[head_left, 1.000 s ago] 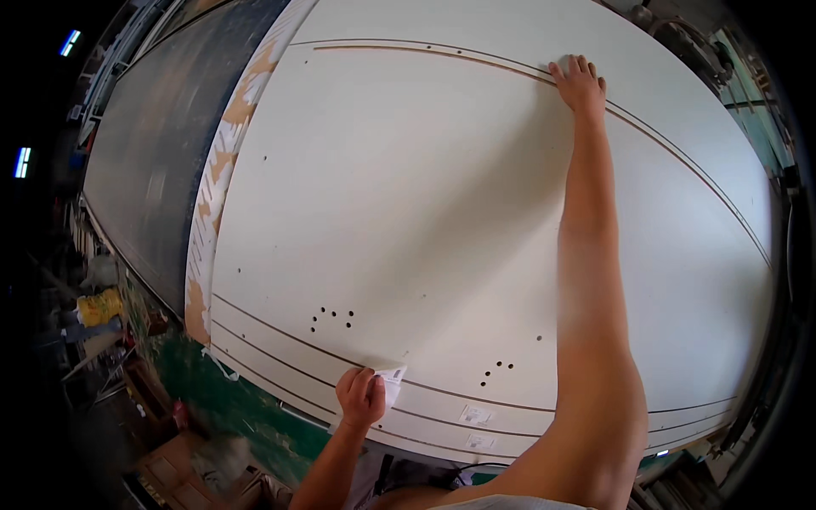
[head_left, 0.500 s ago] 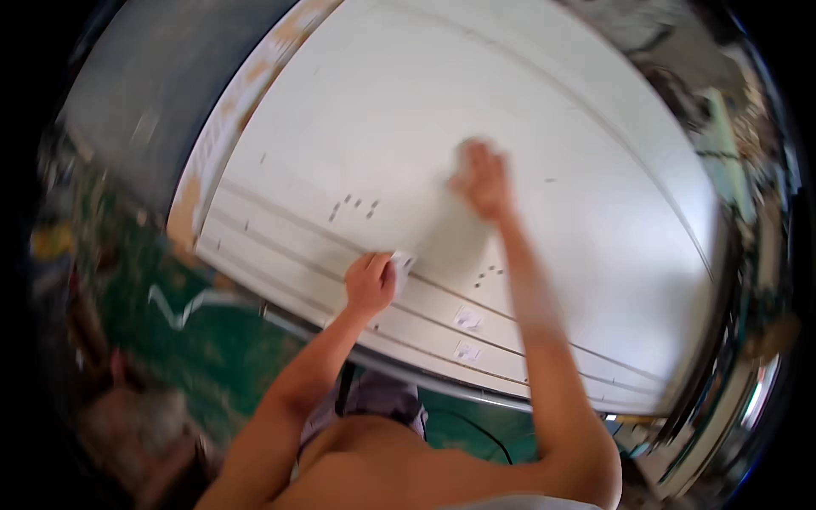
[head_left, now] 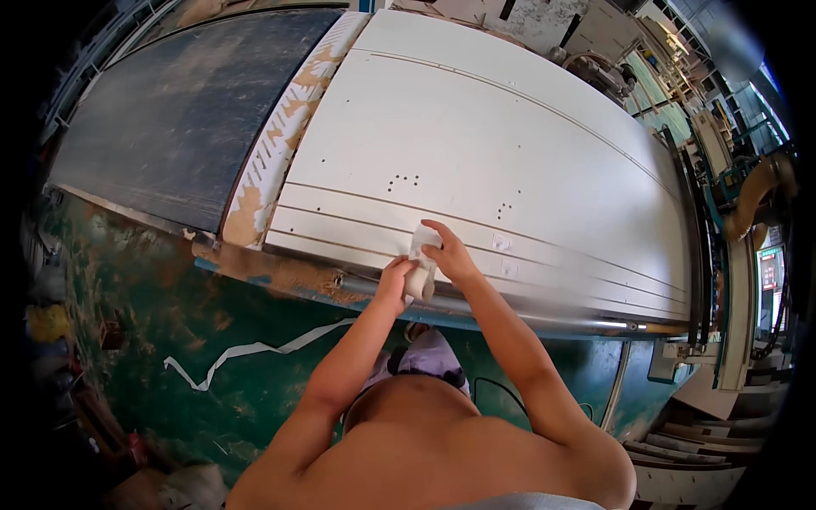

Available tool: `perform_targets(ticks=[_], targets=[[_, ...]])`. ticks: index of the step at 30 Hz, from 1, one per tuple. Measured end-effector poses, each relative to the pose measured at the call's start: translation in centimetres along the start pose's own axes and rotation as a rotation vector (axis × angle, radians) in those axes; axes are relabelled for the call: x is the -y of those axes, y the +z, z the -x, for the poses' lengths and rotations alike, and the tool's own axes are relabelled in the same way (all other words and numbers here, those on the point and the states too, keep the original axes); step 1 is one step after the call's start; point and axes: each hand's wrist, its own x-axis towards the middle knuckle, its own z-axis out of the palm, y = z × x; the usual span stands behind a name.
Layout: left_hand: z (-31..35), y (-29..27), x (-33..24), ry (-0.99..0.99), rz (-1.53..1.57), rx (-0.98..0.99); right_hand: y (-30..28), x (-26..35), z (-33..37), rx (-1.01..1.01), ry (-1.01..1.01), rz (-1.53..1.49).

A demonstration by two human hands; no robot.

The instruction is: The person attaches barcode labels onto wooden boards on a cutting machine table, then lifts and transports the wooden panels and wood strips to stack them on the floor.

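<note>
A roll of white labels is held between my two hands at the near edge of a large white board. My left hand is closed around the roll's left side. With its fingers closed at the upper end, my right hand grips the label strip. Two printed labels, an upper label and a lower label, lie on the board to the right of my hands. Long cut lines and small groups of drilled holes mark the board.
A dark flat bed lies left of the board, past a scuffed white strip. A metal rail runs along the near edge. A long white paper ribbon trails over the green floor. Machinery stands at the right.
My right hand has come back from over the middle of the board and now grips the label strip beside my left hand. The view has shifted, showing more surroundings.
</note>
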Motion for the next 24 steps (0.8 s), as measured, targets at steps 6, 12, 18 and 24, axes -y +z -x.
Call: perform_targets(ticks=[6, 12, 18, 24], targets=[[2.3, -5.5, 1.3, 0.097, -0.138, -0.092, 1.2, 1.3, -0.9, -0.078, -0.080, 0.560], [1.9, -8.6, 5.7, 0.076, -0.184, -0.341, -1.5, -3.5, 0.5, 0.094, -0.669, 0.908], [0.7, -4.0, 6.4, 0.251, -0.171, -0.485, -4.1, -6.8, 3.1, 0.150, -0.725, 0.762], [-0.6, -0.6, 5.9, 0.297, -0.228, -0.654, -11.8, -10.0, 4.9, 0.089, -0.811, 0.726]])
